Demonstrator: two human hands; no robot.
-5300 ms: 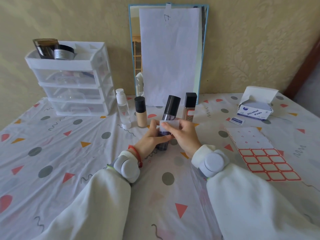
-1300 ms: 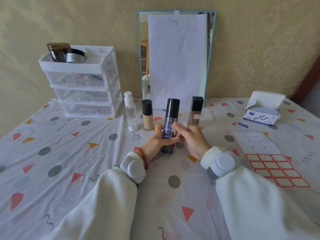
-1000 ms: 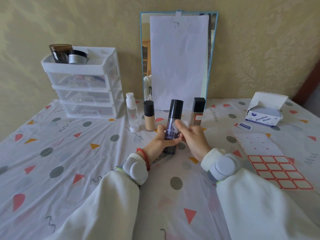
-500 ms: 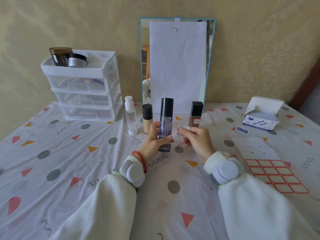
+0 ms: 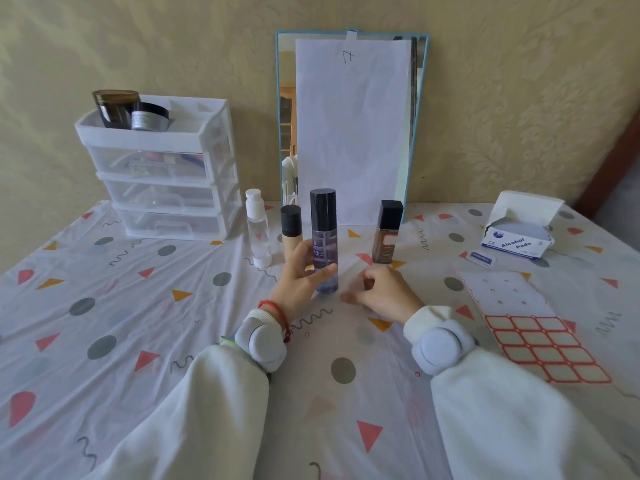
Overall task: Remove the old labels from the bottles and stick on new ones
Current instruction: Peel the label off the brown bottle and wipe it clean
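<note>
Between both hands, seemingly grasped leftward, purple bottle.

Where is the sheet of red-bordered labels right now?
In the head view, the label sheet lies flat on the tablecloth to the person's right, beyond the right hand and nearer the camera than the alcohol pads box.

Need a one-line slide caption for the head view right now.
Left hand grips upright purple bottle; right hand rests on the tablecloth beside it.
</note>
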